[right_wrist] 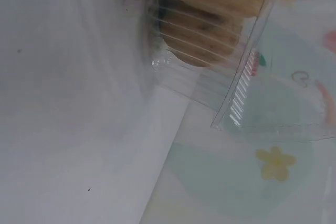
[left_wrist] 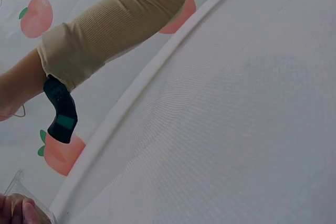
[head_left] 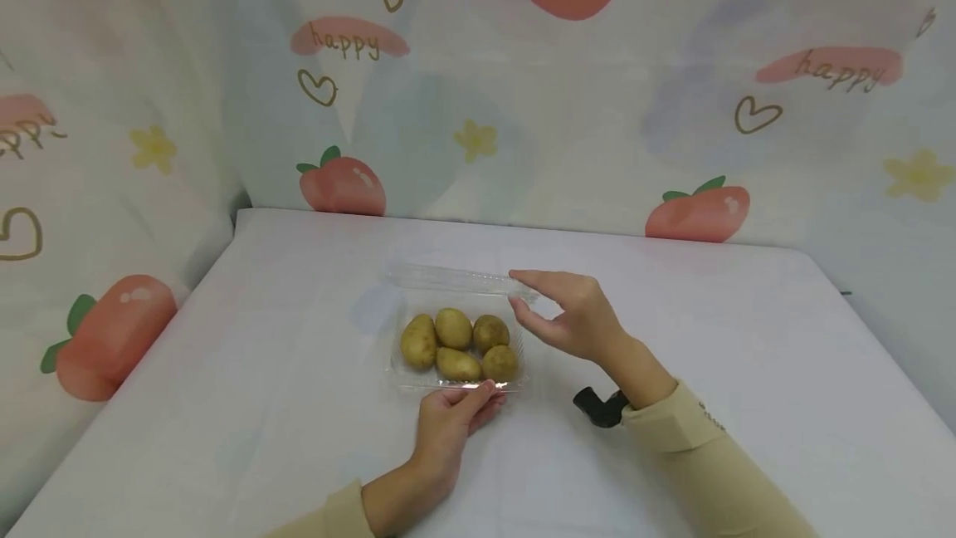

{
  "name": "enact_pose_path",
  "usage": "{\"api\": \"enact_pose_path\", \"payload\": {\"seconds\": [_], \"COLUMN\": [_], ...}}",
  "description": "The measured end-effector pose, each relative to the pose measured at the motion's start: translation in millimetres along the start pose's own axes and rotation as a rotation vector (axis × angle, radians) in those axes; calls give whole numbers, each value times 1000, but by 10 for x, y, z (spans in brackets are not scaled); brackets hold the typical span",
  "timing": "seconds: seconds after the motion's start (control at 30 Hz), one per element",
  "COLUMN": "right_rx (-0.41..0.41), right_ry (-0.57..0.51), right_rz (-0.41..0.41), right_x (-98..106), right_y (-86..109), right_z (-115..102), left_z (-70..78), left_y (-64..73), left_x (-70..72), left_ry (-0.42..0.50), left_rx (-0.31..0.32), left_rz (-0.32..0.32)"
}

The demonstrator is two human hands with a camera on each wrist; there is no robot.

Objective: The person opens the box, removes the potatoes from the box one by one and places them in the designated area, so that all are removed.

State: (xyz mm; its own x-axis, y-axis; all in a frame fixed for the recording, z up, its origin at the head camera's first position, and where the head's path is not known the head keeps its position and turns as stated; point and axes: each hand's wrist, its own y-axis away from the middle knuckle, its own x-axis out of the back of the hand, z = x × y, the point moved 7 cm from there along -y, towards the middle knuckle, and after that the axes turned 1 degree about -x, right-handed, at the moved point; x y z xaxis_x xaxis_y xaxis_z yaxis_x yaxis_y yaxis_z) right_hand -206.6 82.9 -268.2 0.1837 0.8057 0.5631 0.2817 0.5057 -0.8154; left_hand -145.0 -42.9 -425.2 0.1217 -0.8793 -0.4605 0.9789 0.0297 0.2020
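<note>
A clear plastic clamshell box point(head_left: 396, 376) stands on the white table with several potatoes point(head_left: 454, 329) inside, in two rows. Its hinged lid point(head_left: 448, 276) is raised along the far side. My left hand point(head_left: 444, 430) pinches the front rim, thumb on top. At the lid's right end, my right hand point(head_left: 575, 314) grips the edge between thumb and fingers. The right wrist view shows the box's ribbed side wall point(right_wrist: 199, 40) with potatoes behind it, but no hand. In the left wrist view, fingertips point(left_wrist: 18, 211) appear at the box's corner.
A black wrist-worn device point(head_left: 600, 407) sticks out under the right sleeve point(head_left: 675, 422). The white tablecloth point(head_left: 261, 355) spreads around the box. Printed curtains point(head_left: 560, 106) with fruit and hearts hang behind the table and along its left side.
</note>
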Motion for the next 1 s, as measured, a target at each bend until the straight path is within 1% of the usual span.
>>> {"api": "enact_pose_path", "payload": {"seconds": [0.13, 0.17, 0.27, 0.3, 0.37, 0.4, 0.5, 0.6, 0.7, 0.83, 1.0], "right_rx": [-111, -151, -258, -306, -403, -447, -590, -701, -758, -771, -827], "right_ry": [-141, -172, -252, -276, -305, -320, -319, -326, -374, -442, -510], "right_rz": [50, 61, 85, 88, 75, 68, 19, -13, -15, -4, -13], "right_x": [4, 17, -7, -24, -63, -101, -176, -235, -281, -335, -434], "right_y": [-66, -104, -117, -111, -106, -71, -26, 46, 109, 156, 303], "right_z": [250, 279, 467, 523, 591, 656, 704, 769, 836, 915, 1087], "left_z": [-27, -33, -35, -35, -34, -33, -30, -14, 0, 16, 40], "left_y": [-6, -10, -18, -21, -24, -25, -30, -30, -25, -14, 12], "left_x": [6, 8, 5, 4, 6, 8, 20, 19, 18, 19, 36], "left_ry": [-8, -10, -12, -12, -13, -13, -6, 0, 4, 1, -22], "left_rx": [3, 4, 8, 10, 13, 13, 11, 9, 5, 0, 29], "left_rz": [3, 4, 1, 0, 1, 1, 6, 6, 4, -3, -19]}}
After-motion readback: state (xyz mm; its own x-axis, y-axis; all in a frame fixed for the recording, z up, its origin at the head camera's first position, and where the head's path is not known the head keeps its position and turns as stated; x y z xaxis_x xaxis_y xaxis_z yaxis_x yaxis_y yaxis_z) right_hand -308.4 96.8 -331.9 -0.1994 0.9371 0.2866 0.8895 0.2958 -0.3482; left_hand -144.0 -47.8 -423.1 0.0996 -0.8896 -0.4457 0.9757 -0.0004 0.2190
